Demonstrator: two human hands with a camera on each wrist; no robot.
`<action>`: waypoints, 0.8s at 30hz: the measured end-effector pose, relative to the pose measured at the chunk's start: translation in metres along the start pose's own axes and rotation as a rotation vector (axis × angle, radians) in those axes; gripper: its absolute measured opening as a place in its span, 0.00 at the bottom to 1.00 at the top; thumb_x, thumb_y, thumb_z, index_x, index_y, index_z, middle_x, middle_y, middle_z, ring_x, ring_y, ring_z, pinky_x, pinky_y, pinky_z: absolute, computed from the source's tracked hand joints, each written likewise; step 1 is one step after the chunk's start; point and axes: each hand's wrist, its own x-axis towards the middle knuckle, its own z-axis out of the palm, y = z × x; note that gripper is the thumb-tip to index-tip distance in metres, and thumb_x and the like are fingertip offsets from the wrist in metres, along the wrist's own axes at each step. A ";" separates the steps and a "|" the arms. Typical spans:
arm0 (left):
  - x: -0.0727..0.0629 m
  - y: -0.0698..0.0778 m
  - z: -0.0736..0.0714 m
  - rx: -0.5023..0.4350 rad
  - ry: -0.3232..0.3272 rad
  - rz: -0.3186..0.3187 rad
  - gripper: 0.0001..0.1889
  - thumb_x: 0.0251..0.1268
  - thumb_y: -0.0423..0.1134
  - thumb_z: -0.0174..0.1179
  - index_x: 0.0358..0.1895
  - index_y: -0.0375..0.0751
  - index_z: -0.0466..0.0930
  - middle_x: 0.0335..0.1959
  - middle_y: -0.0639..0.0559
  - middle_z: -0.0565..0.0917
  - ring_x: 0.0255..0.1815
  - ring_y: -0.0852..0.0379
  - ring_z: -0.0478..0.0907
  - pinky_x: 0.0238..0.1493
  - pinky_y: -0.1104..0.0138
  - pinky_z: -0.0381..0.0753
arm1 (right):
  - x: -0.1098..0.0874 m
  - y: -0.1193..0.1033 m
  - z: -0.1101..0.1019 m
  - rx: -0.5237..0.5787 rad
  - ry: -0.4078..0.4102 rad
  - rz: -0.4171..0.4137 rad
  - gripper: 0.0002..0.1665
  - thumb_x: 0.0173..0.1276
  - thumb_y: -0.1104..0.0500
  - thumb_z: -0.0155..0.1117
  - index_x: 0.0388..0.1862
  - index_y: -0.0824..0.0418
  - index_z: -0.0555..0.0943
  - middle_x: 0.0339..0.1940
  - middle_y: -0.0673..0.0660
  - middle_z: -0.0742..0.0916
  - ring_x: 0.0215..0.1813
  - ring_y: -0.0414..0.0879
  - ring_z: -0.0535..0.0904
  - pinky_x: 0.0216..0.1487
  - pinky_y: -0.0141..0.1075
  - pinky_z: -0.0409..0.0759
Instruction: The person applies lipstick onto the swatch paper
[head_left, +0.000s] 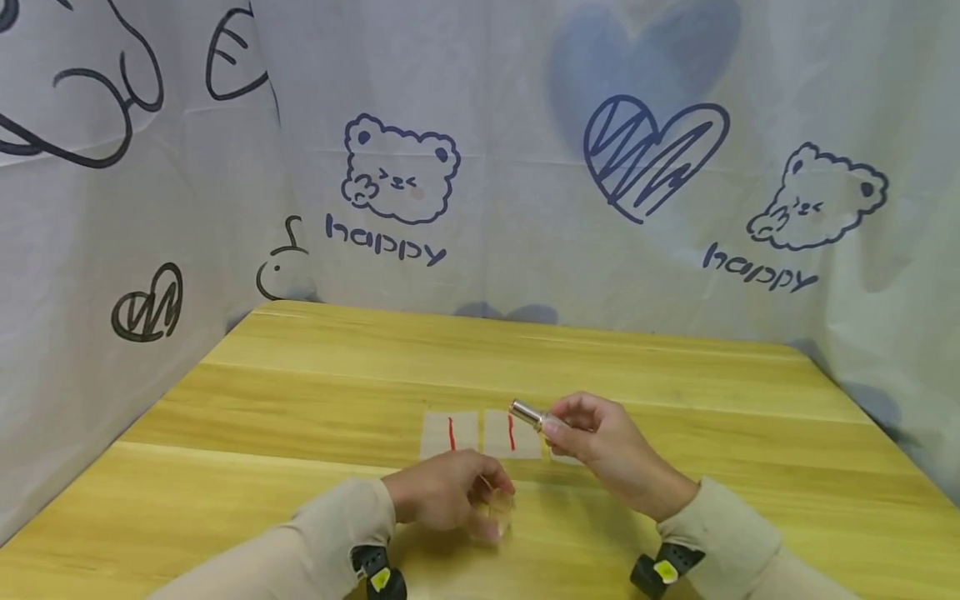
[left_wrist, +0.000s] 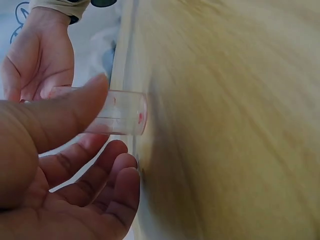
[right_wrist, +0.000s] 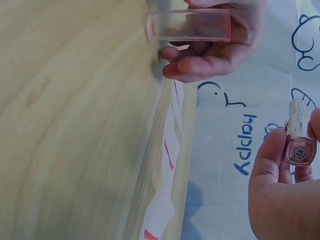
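My right hand (head_left: 621, 454) pinches a lipstick (head_left: 527, 414) by its base, and the silvery tube slants up to the left. In the right wrist view the square end of the lipstick (right_wrist: 301, 151) carries a round printed label. Lower and to the left, my left hand (head_left: 446, 493) holds a clear plastic lipstick cap (left_wrist: 125, 111) between thumb and fingers. Small red smears mark the inside of that cap (right_wrist: 195, 26). Cap and lipstick are apart. Behind the hands lie white paper pieces (head_left: 437, 433) with red strokes; the right hand partly covers one.
A yellow wooden table (head_left: 300, 392) spreads under both hands. White cloth (head_left: 517, 75) with drawn bears and hearts hangs around its back and sides. Each wrist wears a black strap device (head_left: 666, 569).
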 end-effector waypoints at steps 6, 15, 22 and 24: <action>0.001 -0.002 0.000 0.012 0.020 0.051 0.09 0.52 0.31 0.73 0.32 0.42 0.81 0.32 0.55 0.81 0.38 0.59 0.76 0.47 0.66 0.76 | 0.000 0.000 0.000 0.003 -0.001 0.004 0.14 0.71 0.62 0.62 0.48 0.69 0.72 0.42 0.56 0.84 0.44 0.46 0.80 0.52 0.44 0.79; 0.001 0.001 -0.010 -0.032 -0.005 0.087 0.06 0.58 0.32 0.69 0.34 0.42 0.79 0.30 0.58 0.82 0.36 0.63 0.79 0.44 0.69 0.77 | -0.001 -0.004 0.000 -0.011 0.020 0.005 0.13 0.71 0.63 0.61 0.48 0.70 0.73 0.40 0.57 0.82 0.43 0.50 0.79 0.49 0.44 0.80; 0.000 0.005 -0.017 -0.008 0.026 0.098 0.06 0.61 0.35 0.67 0.39 0.42 0.80 0.33 0.59 0.81 0.39 0.62 0.78 0.47 0.66 0.76 | -0.003 -0.004 -0.002 -0.039 -0.017 -0.027 0.14 0.70 0.61 0.62 0.47 0.69 0.73 0.38 0.57 0.81 0.40 0.47 0.79 0.46 0.42 0.81; 0.000 0.005 -0.018 -0.002 0.040 0.095 0.07 0.62 0.36 0.67 0.40 0.42 0.80 0.34 0.59 0.81 0.39 0.61 0.78 0.47 0.66 0.76 | -0.004 -0.004 -0.003 -0.050 -0.040 -0.039 0.14 0.70 0.61 0.62 0.47 0.70 0.73 0.38 0.57 0.81 0.39 0.47 0.78 0.46 0.41 0.81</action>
